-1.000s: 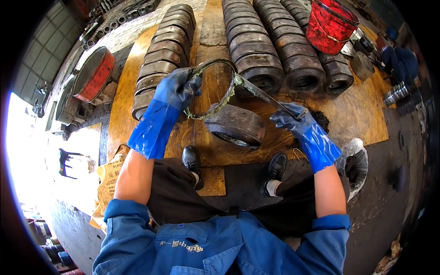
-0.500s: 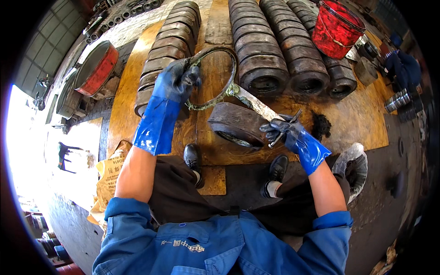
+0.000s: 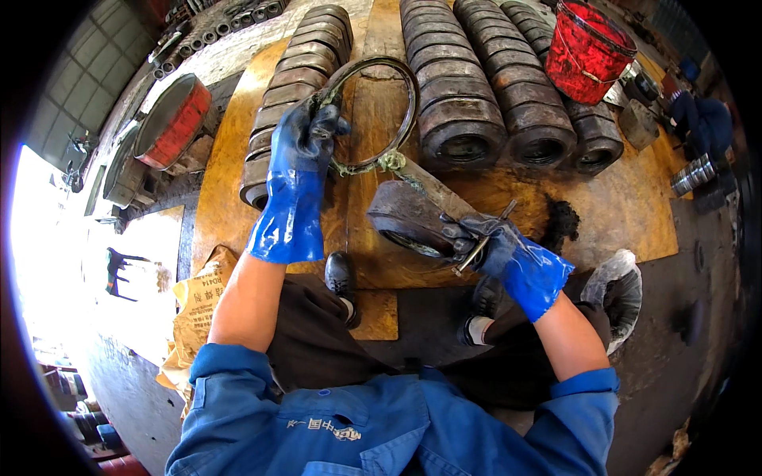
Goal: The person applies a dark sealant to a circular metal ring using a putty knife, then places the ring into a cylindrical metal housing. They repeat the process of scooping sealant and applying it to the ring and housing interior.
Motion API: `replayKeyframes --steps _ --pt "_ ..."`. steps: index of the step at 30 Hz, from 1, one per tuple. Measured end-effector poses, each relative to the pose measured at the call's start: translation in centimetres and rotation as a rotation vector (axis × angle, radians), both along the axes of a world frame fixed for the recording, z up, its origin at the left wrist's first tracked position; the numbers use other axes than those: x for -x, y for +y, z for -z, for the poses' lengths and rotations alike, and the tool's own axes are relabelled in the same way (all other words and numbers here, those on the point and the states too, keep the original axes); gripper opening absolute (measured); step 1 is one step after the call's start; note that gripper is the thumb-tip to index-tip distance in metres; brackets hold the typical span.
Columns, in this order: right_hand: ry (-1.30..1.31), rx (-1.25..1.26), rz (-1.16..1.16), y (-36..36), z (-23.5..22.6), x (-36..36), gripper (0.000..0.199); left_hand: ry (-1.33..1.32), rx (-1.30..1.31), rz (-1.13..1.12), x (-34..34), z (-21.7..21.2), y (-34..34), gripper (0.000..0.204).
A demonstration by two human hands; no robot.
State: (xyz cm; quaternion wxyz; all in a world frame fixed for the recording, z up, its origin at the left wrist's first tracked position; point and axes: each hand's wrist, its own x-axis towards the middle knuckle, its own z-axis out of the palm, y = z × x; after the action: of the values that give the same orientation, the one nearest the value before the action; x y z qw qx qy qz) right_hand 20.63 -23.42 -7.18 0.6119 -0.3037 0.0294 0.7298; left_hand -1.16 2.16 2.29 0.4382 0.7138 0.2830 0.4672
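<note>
Left hand (image 3: 308, 136) grips ring (image 3: 414, 99), right hand (image 3: 494, 244) grips scraper (image 3: 438, 190). From my remote post I judge: scraping; next calls for steady blade contact.

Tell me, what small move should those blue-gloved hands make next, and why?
I'd suggest the right hand draw the flat metal blade along the lower rim of the dark ring, toward the left hand holding it: a greenish clump sits where the blade's tip meets the ring, and more greenish residue seems to cling farther along that rim.

The blade (image 3: 435, 189) has slid along the ring (image 3: 413, 103) to its underside, the right hand (image 3: 490, 243) sinking lower.
</note>
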Motion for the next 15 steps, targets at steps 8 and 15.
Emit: replayKeyframes --steps 8,15 --pt "-0.105 0.138 0.054 0.0 -3.8 2.4 0.009 -0.232 0.219 0.083 0.0 1.8 1.9 0.023" --pt "0.084 0.041 -0.045 -0.1 -2.3 0.8 0.034 -0.433 0.507 0.317 0.3 2.6 4.1 0.028"
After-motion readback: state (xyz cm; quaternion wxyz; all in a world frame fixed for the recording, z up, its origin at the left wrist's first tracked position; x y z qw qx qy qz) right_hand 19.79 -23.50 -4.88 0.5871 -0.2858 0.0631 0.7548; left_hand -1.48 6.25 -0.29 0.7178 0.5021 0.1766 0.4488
